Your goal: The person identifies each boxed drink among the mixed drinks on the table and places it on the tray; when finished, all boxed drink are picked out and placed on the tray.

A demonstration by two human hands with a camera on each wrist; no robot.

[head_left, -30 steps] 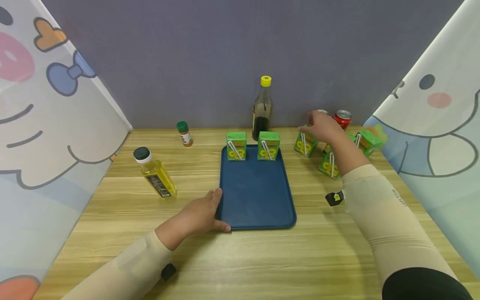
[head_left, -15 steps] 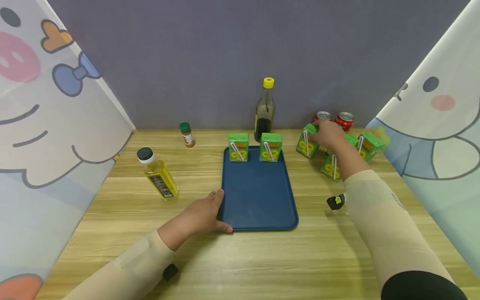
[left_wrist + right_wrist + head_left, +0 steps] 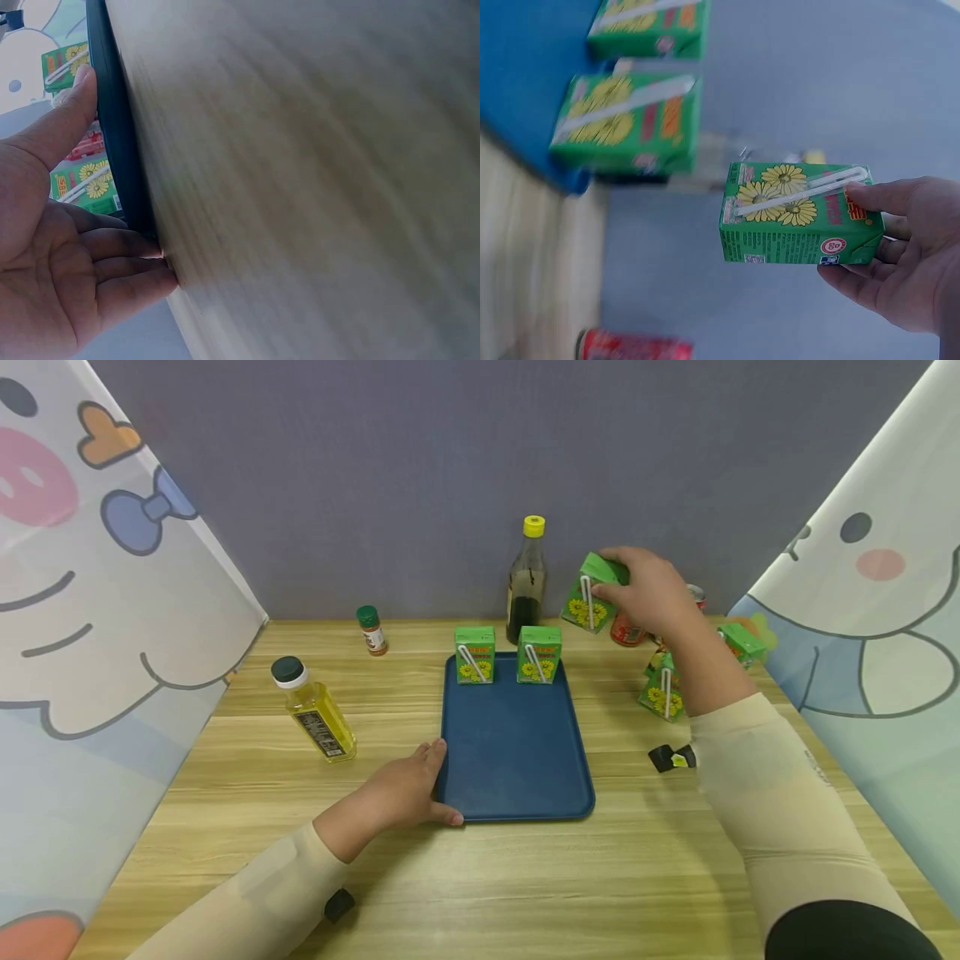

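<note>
My right hand holds a green juice box up at the back of the table, tilted, right of the dark sauce bottle. In the right wrist view the thumb lies across the front of that juice box, beside its white straw, with the other fingers behind. My left hand rests at the near left corner of a blue tray, thumb along the front edge and fingers at the left side. In the left wrist view its fingers touch the tray's edge. Two juice boxes stand side by side at the tray's far end.
Several more juice boxes stand on the right, partly behind my right forearm, with red cans near the back wall. The sauce bottle stands behind the tray. To the left are an oil bottle and a small spice jar.
My right hand has gripped a juice box on the right and lifted it off the table, up and leftward. The left hand has stayed at the tray's corner.
</note>
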